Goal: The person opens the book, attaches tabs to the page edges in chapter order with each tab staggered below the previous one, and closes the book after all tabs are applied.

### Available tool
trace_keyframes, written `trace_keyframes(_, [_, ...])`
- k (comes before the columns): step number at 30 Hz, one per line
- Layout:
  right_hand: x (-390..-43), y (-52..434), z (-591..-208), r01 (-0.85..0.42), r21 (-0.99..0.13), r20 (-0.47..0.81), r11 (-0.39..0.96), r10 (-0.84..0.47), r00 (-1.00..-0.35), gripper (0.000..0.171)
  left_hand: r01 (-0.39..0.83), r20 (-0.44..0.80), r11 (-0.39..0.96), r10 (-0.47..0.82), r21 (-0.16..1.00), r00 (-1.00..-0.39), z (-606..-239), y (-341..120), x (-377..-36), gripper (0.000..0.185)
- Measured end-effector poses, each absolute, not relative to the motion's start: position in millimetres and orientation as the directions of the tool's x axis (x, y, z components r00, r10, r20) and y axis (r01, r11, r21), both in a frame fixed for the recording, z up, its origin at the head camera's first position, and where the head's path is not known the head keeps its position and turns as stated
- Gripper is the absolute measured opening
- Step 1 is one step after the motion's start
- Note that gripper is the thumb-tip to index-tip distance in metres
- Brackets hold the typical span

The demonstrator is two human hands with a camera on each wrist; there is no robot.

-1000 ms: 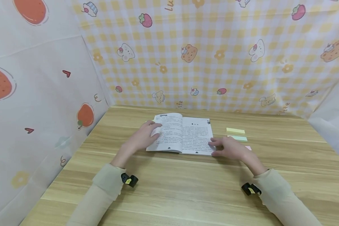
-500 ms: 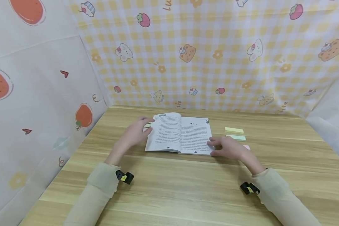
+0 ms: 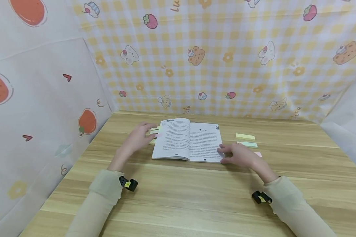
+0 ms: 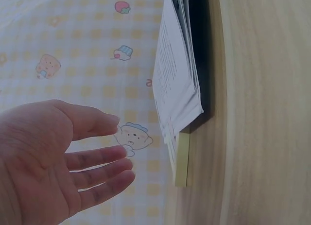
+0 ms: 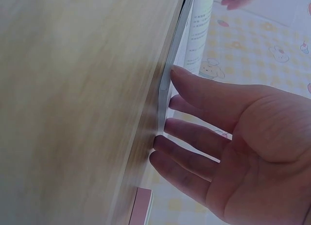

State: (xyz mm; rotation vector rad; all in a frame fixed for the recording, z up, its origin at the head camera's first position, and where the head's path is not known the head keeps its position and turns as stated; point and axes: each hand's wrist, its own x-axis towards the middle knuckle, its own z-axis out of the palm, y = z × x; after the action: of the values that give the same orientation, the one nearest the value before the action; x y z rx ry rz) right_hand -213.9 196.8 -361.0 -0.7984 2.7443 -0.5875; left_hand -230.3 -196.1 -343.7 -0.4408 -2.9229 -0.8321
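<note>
An open book (image 3: 190, 140) lies flat on the wooden table (image 3: 195, 197), printed pages up. My left hand (image 3: 137, 138) hovers just left of the book, fingers straight and relaxed, holding nothing. It is over small sticky strips (image 3: 155, 131) at the book's left edge. The left wrist view shows the open left hand (image 4: 68, 157) apart from the book (image 4: 177, 79) and a yellow strip (image 4: 182, 157) beneath its pages. My right hand (image 3: 235, 154) rests with straight fingers on the book's lower right corner; its fingertips (image 5: 167, 125) touch the book's edge (image 5: 164, 94).
Right of the book lie a yellow sticky pad (image 3: 245, 136), a green one (image 3: 247, 144) and a pink one (image 3: 258, 154), the pink pad (image 5: 141, 205) close to my right hand. Patterned cloth walls (image 3: 195, 59) close in the table at the back and both sides.
My left hand has slid left off the left page, uncovering the sticky strips beside the book. The right hand has stayed at the book's lower right corner.
</note>
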Motion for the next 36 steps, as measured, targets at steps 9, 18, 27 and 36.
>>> trace_keyframes(9, [-215,196,-363,-0.473,-0.427,-0.093,0.770,-0.558,-0.824,0.048,0.266,0.115,0.815,0.242,0.515,-0.963,-351,-206,-236,0.040])
trace_keyframes(18, [-216,197,-365,-0.460,-0.419,-0.103,0.783,-0.544,-0.833,0.049,0.253,0.107,0.821,0.232,0.512,-0.967,-359,-216,-239,0.038])
trace_keyframes(27, [-215,196,-365,-0.463,-0.418,-0.099,0.782,-0.546,-0.832,0.049,0.233,0.080,0.820,0.226,0.523,-0.971,-362,-222,-240,0.038])
trace_keyframes(36, [-215,196,-366,-0.452,-0.424,-0.103,0.785,-0.537,-0.837,0.049,0.233,0.056,0.826,0.238,0.514,-0.970,-367,-225,-243,0.038])
